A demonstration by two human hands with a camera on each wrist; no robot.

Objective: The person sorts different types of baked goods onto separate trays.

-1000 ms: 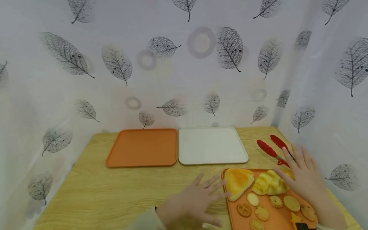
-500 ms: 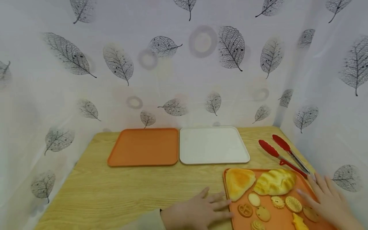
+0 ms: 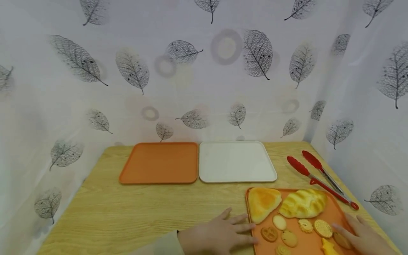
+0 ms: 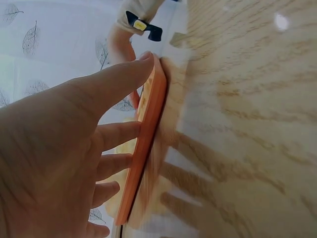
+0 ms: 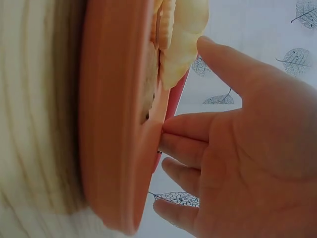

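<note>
Hands since the earlier frames: right hand [image 3: 369,238] has drawn back from over the red tongs [image 3: 329,191] to the right side of the front tray [image 3: 307,244]; left hand [image 3: 220,233] has settled lower, at that tray's left edge.
Back-left tray: a plain orange tray [image 3: 159,163] on the wood-grain desk [image 3: 143,216], before a pale curtain [image 3: 191,86] printed with leaves.
Left hand: fingers straight and spread, tips touching the front tray's left rim; thumb held apart.
White tray: white tray [image 3: 237,161], just beside the orange one, to its right.
Front tray: orange, near the person at right, cut off by the lower edge of the head view.
Breads: triangular bread [image 3: 264,203] in its far left corner, braided bread [image 3: 303,203] to the right.
Biscuits: pretzel-shaped biscuit [image 3: 269,234], pale oval biscuit [image 3: 279,222], round biscuit [image 3: 323,228] and others lie nearer the person.
Tongs: on the desk just beyond the tray's far right corner, tips apart and pointing away.
Right hand: fingers relaxed and spread, some fingertips at the tray's right rim; how firmly they press cannot be told.
</note>
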